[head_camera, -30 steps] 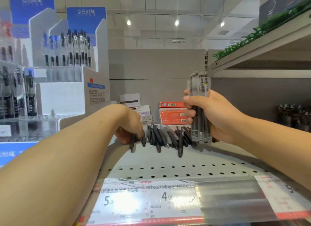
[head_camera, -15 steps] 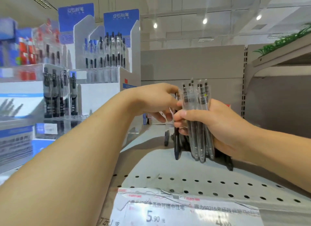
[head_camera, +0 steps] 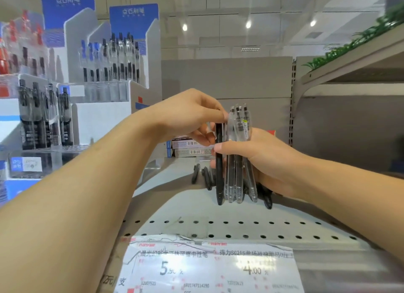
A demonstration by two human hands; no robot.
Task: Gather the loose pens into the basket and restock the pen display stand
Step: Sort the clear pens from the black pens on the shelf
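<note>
I see the pen display stand point(head_camera: 105, 78) part stocked, no basket in view; my right hand point(head_camera: 262, 159) grips a bundle of pens point(head_camera: 237, 161), left hand point(head_camera: 188, 118) pinching a black pen point(head_camera: 219, 168) into it; loose pens point(head_camera: 202, 174) remain on the shelf point(head_camera: 175, 205)

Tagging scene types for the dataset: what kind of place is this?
Most likely a shop's stationery aisle. Price labels run along the front of a perforated metal shelf, branded pen display stands sit at left, and the right hand holds a bunch of pens.
</note>
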